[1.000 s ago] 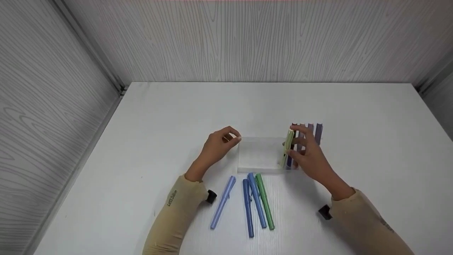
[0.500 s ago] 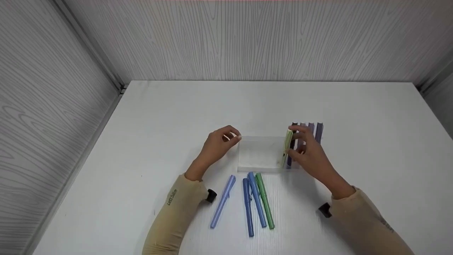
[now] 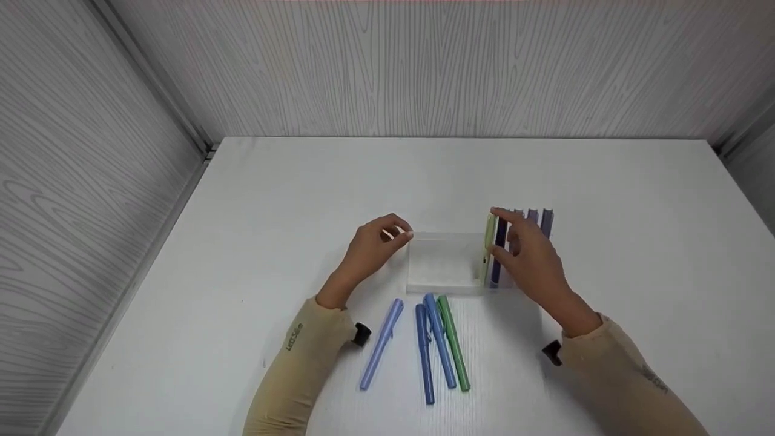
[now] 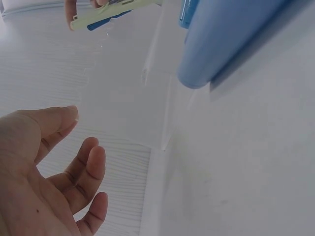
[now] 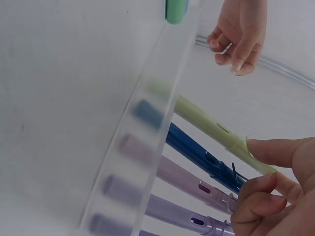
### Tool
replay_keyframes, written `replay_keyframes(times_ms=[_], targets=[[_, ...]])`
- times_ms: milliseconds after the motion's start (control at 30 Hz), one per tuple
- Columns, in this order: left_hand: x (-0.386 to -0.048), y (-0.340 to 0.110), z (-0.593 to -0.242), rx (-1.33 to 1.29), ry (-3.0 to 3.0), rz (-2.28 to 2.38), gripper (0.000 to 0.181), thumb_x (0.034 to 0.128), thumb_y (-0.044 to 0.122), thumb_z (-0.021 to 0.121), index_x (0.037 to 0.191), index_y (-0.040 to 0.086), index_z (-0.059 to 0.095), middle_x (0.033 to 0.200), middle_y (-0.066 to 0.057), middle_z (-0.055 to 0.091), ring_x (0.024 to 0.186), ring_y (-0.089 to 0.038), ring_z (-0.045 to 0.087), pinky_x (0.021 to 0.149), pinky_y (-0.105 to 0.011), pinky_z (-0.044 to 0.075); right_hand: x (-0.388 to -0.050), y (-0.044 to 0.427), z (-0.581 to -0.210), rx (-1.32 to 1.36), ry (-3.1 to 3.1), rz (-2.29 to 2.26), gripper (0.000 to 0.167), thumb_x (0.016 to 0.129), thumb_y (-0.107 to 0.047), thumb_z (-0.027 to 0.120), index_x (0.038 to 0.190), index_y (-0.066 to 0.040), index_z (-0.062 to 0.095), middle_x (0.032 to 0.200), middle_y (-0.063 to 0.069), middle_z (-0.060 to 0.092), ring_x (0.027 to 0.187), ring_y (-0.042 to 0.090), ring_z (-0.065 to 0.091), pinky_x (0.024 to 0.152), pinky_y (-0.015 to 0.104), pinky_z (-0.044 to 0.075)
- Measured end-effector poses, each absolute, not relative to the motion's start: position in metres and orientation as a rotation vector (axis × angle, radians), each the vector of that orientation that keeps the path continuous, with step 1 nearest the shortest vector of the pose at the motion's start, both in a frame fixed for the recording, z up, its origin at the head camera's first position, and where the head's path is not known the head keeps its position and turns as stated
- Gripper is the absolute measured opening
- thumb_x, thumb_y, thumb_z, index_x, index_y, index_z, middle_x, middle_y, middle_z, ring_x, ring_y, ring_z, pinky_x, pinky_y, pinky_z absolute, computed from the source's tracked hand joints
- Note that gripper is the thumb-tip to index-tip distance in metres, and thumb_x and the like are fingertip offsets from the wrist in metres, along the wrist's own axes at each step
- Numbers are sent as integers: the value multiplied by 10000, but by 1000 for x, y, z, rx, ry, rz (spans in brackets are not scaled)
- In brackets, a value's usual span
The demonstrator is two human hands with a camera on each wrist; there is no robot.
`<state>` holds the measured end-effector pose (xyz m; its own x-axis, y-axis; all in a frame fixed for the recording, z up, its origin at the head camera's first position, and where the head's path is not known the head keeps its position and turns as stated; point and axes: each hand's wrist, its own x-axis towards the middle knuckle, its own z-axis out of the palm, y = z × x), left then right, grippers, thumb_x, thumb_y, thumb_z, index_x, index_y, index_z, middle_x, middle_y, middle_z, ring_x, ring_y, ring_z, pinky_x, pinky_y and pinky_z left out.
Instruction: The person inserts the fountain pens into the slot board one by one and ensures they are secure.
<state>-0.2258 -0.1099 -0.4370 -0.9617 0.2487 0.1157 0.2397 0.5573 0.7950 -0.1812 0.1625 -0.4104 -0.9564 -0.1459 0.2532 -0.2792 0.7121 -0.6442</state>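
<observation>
A translucent box (image 3: pixel 445 289) rests on the table, its left corner pinched at the thumb and fingertip of my left hand (image 3: pixel 370 248). My right hand (image 3: pixel 533 257) holds a light green pen (image 3: pixel 488 242) between thumb and index finger. In the right wrist view, that light green pen (image 5: pixel 206 123) has its lower end in the box (image 5: pixel 165 142), beside a dark blue pen (image 5: pixel 189 147). A pinkish pen (image 5: pixel 184 179) and purple pens (image 5: pixel 172 209) follow in the row. My left hand (image 5: pixel 242 37) shows beyond them.
In front of the box lie a light purple-blue pen (image 3: pixel 381 345), a dark blue pen (image 3: pixel 425 357), a blue pen (image 3: pixel 441 342) and a green pen (image 3: pixel 455 345). Wood-grain panels (image 3: pixel 387 66) stand behind and beside the table.
The light green pen's top has moved slightly left and away from me, and the pen looks straighter. My right hand's fingers have shifted along it. My left hand has stayed at the box corner.
</observation>
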Motion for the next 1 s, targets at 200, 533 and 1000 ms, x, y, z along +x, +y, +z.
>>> replay_keyframes(times_ms=[200,533,1000], targets=[[-226,-109,-436,425,2759,1404,133,938,297,631,1007,199,687,948,-38,658,814,-173,599,680,-288,475,-181,158,-408,288,-2761,846,599,865,-109,712,1414,-168,482,931,154,534,634,186,453,474,282,340],[-226,-109,-435,399,2768,1385,135,937,296,633,1011,197,687,962,-47,669,820,-178,604,686,-299,485,-183,155,-407,282,-2775,635,587,875,-158,708,1414,-155,475,1003,200,570,518,168,410,427,275,294],[-225,-110,-435,404,2770,1392,130,938,294,631,1012,201,684,944,-48,677,807,-171,604,674,-282,474,-162,149,-401,353,-2855,833,646,890,-209,697,1424,-44,373,977,114,579,521,130,379,448,270,315]])
